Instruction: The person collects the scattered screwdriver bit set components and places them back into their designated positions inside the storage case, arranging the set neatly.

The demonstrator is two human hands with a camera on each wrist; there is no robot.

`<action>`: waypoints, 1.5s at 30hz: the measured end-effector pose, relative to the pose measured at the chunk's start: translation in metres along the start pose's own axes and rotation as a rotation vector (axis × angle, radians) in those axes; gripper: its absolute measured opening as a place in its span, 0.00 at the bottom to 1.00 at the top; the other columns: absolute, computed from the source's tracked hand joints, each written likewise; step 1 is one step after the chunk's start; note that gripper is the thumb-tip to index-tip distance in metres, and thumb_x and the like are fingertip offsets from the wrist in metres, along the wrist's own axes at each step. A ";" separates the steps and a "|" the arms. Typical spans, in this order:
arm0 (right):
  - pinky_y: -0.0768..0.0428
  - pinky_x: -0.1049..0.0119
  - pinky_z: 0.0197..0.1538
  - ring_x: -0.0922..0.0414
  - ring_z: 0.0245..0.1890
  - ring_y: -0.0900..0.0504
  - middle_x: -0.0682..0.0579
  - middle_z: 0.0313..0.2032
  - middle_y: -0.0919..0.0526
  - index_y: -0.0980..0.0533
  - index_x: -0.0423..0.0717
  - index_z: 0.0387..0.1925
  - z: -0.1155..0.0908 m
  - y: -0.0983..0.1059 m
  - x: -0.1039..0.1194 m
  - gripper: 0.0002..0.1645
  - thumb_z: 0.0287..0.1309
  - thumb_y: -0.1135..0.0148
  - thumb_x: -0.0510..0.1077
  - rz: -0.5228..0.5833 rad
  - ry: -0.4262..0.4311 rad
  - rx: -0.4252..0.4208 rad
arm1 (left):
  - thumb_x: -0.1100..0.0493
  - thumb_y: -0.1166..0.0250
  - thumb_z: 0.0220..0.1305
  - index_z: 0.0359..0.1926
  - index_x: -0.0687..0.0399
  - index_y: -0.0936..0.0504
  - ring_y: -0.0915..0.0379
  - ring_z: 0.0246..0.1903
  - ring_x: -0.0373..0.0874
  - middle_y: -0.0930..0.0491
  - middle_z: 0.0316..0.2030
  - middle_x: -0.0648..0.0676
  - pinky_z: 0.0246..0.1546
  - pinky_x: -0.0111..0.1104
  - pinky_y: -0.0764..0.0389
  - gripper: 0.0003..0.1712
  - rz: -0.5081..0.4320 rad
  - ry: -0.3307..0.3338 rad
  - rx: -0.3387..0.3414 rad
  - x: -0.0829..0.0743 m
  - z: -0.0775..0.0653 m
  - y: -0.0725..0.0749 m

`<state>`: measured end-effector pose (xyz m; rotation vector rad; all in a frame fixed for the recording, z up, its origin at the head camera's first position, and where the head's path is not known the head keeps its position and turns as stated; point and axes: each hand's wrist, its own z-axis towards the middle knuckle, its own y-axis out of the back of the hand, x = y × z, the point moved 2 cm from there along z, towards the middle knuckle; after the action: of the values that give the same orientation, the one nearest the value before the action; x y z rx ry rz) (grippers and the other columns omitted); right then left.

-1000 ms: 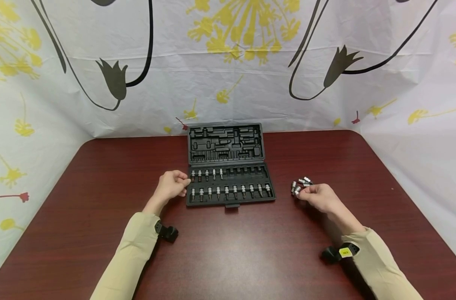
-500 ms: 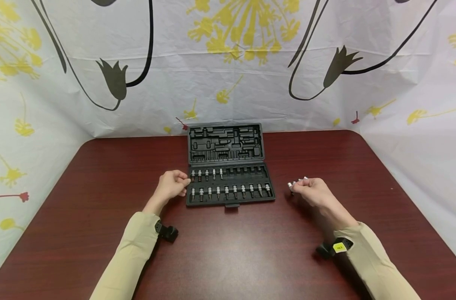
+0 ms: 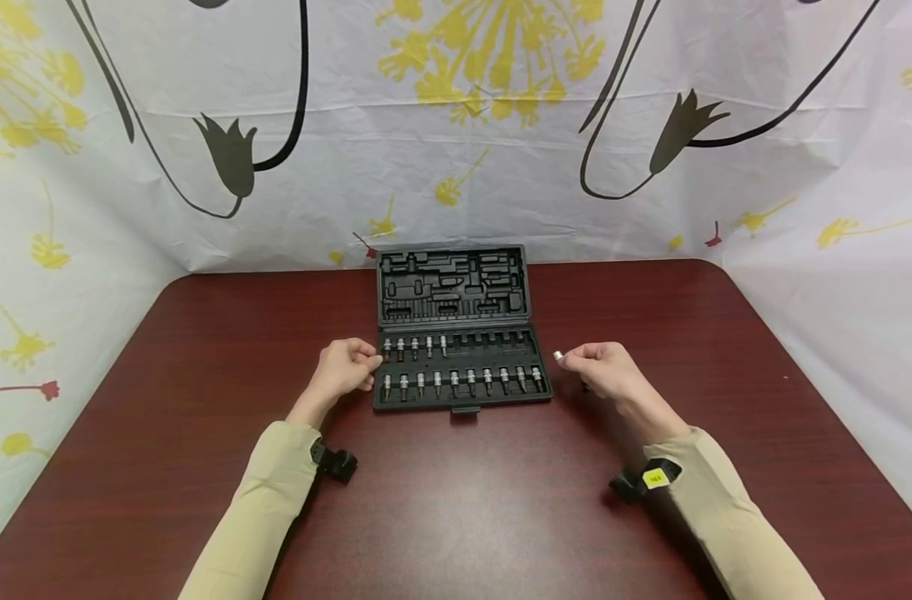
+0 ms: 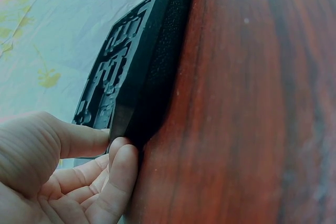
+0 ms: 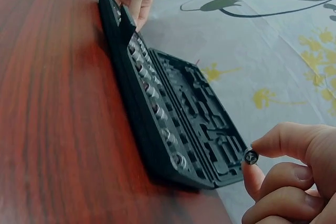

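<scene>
A black plastic bit socket case (image 3: 463, 400) lies open on the table, lid (image 3: 453, 287) at the back. Silver bit sockets (image 3: 454, 382) fill its front row. In the back row they stand at the left, with bare slots at the right. My left hand (image 3: 343, 367) pinches the case's left edge between thumb and fingers, as the left wrist view shows close up. My right hand (image 3: 609, 371), just right of the case, pinches a small silver bit socket (image 5: 251, 156) between thumb and forefinger. The loose bit sockets on the table are almost wholly hidden behind this hand.
The dark red wooden table (image 3: 456, 517) extends around the case. A white cloth (image 3: 501, 183) with yellow and dark flower prints hangs along its back and sides. The case's front latch (image 3: 465, 410) sticks out toward me.
My right hand has picked a bit socket from the loose group and carried it left and up toward the case. The left hand has stayed at the case's edge.
</scene>
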<state>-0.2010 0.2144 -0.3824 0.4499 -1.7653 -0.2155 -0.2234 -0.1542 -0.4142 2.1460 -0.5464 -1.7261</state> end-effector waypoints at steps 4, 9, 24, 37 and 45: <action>0.46 0.73 0.14 0.67 0.09 0.47 0.64 0.07 0.42 0.25 0.26 0.36 0.004 -0.006 0.006 0.17 0.55 0.41 0.40 0.009 0.009 0.005 | 0.65 0.38 0.62 0.43 0.69 0.23 0.24 0.16 0.38 0.18 0.29 0.61 0.21 0.32 0.18 0.11 -0.001 0.001 0.001 0.000 0.000 0.000; 0.48 0.74 0.14 0.67 0.09 0.47 0.64 0.07 0.43 0.25 0.28 0.34 0.008 -0.014 0.013 0.14 0.56 0.41 0.40 0.047 0.017 0.025 | 0.65 0.38 0.62 0.42 0.69 0.23 0.25 0.16 0.38 0.18 0.28 0.60 0.20 0.32 0.18 0.11 -0.002 0.000 0.002 -0.001 0.000 0.000; 0.50 0.74 0.15 0.67 0.09 0.49 0.63 0.07 0.44 0.25 0.26 0.36 0.021 -0.035 0.028 0.16 0.57 0.41 0.40 0.061 0.034 0.049 | 0.65 0.39 0.62 0.42 0.69 0.23 0.25 0.16 0.38 0.18 0.29 0.60 0.20 0.31 0.18 0.10 -0.003 0.002 0.002 0.001 0.000 0.000; 0.48 0.74 0.15 0.67 0.09 0.49 0.62 0.09 0.43 0.24 0.26 0.39 0.027 -0.052 0.040 0.18 0.57 0.41 0.40 0.035 0.042 0.053 | 0.65 0.38 0.62 0.42 0.68 0.23 0.25 0.15 0.38 0.19 0.28 0.60 0.20 0.32 0.18 0.10 -0.014 0.005 -0.002 0.001 0.000 0.000; 0.49 0.74 0.15 0.67 0.09 0.49 0.63 0.07 0.44 0.24 0.26 0.42 0.028 -0.062 0.047 0.20 0.58 0.41 0.42 0.027 0.049 0.063 | 0.65 0.39 0.62 0.43 0.69 0.23 0.25 0.16 0.38 0.19 0.29 0.61 0.21 0.32 0.18 0.11 -0.017 0.006 0.003 0.001 0.000 0.000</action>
<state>-0.2257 0.1366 -0.3706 0.4732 -1.7327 -0.1290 -0.2234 -0.1546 -0.4152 2.1625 -0.5312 -1.7285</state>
